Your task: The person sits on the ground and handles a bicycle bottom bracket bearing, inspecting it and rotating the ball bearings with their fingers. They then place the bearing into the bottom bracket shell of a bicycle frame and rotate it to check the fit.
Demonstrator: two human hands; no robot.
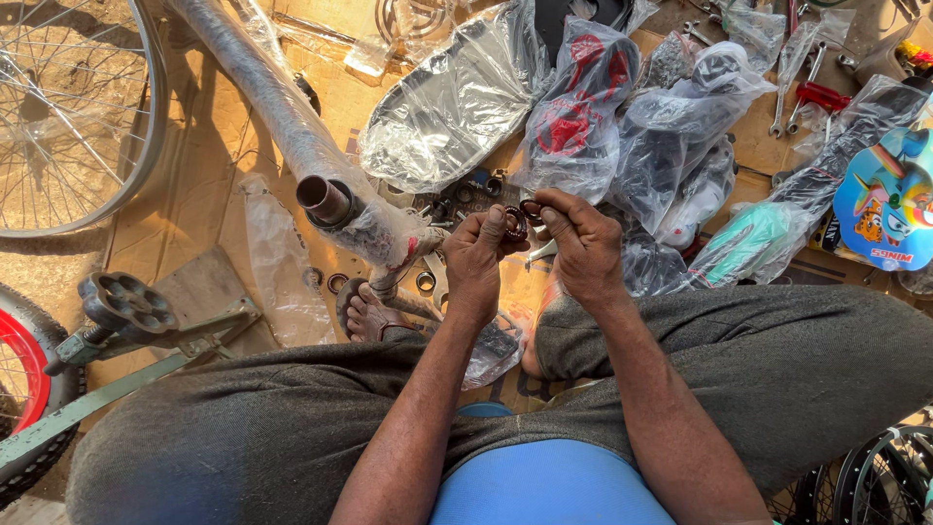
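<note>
My left hand (476, 258) pinches a small round bearing ring (514, 225) between thumb and fingers. My right hand (581, 243) meets it from the right, its fingertips holding a second dark ring (531, 208) right against the first. Both hands hover above my knees, just in front of a plastic-wrapped bicycle frame tube (292, 126) whose open metal end (326, 199) points toward me. More small rings and nuts (457, 199) lie on the cardboard under the hands.
Plastic bags with bicycle parts (583, 107) crowd the cardboard ahead. A spoked wheel (68, 117) lies at the left, a red-rimmed wheel (24, 374) and a pedal crank (126, 306) nearer. Wrenches (797, 97) and a colourful plate (889, 199) are at the right.
</note>
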